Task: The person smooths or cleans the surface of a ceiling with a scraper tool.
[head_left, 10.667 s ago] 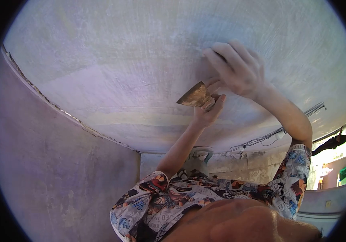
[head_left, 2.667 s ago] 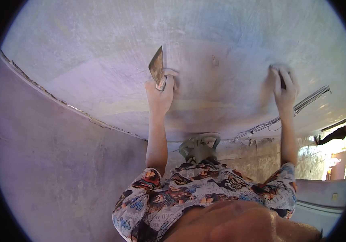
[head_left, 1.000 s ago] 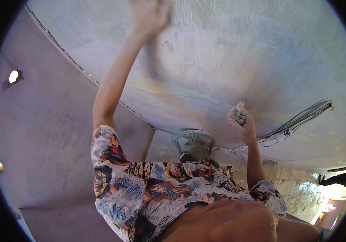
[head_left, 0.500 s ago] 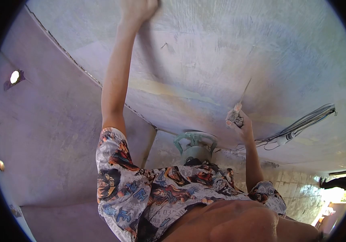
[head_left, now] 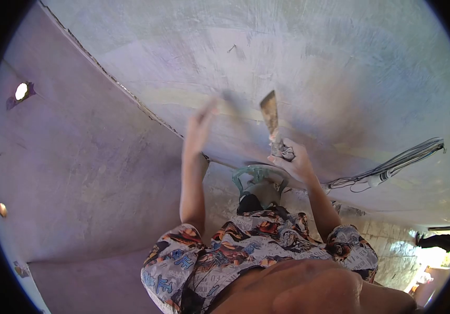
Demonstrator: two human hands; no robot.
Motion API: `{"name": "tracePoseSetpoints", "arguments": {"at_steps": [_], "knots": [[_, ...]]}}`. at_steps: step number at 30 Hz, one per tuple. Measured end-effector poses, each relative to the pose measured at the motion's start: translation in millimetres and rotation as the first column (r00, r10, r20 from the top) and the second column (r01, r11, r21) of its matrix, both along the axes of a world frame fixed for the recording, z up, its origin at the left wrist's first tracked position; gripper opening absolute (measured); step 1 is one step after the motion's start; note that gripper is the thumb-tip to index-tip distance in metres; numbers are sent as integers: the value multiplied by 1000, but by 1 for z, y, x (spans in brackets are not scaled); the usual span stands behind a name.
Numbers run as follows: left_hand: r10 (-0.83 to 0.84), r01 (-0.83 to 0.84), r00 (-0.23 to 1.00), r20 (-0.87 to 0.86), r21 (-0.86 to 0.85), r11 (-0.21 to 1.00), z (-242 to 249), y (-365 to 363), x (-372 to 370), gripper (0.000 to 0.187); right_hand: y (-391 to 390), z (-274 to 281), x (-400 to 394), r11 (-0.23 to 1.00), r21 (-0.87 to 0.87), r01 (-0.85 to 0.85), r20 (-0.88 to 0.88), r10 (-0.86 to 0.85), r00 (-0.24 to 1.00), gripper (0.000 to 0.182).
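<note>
My right hand (head_left: 299,161) is closed on a putty knife (head_left: 269,112), whose broad, stained blade points up in front of the pale plastered wall (head_left: 309,68). A crumpled grey cloth or lump (head_left: 286,152) is held in the same hand, beside the handle. To its left, my left hand (head_left: 200,124) is raised near the wall and smeared by motion; its fingers cannot be made out clearly. Whether it touches the wall or holds anything cannot be told.
A green metal cylinder with a ringed top (head_left: 260,189) stands below my hands. Bundled wires (head_left: 398,166) stick out from the wall at right. A purplish wall (head_left: 89,178) with a bright hole (head_left: 22,91) is at left. A small nail-like piece (head_left: 232,48) shows higher up.
My left hand has come down from the top of the wall toward the middle. My right hand has moved left and turned the knife, so its flat blade now shows.
</note>
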State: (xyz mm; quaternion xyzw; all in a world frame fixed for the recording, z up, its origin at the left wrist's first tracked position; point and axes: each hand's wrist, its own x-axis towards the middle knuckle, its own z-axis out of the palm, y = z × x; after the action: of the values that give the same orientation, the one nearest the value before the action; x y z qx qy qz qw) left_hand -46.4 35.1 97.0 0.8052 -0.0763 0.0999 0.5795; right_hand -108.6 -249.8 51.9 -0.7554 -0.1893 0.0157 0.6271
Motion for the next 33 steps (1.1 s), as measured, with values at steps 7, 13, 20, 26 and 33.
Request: {"name": "tracePoseSetpoints", "arguments": {"at_steps": [7, 13, 20, 26, 33], "knots": [[-490, 426, 868, -79, -388, 817, -13, -85, -58, 40, 35, 5, 0, 995, -81, -60, 135, 70, 988, 41], [-418, 444, 895, 157, -414, 795, -10, -86, -56, 27, 12, 21, -3, 976, -172, -131, 79, 146, 986, 43], [-456, 653, 749, 480, -651, 387, -52, -60, -11, 38, -45, 88, 1, 850, -518, 98, 342, 101, 934, 19], [-393, 686, 711, 584, -449, 573, -26, -85, 26, 49, -37, 185, 13, 785, -447, 429, 731, 44, 681, 21], [-226, 612, 775, 590, -613, 499, 24, -147, 35, 42, -30, 217, 80, 743, -319, 588, 936, 148, 321, 21]]}}
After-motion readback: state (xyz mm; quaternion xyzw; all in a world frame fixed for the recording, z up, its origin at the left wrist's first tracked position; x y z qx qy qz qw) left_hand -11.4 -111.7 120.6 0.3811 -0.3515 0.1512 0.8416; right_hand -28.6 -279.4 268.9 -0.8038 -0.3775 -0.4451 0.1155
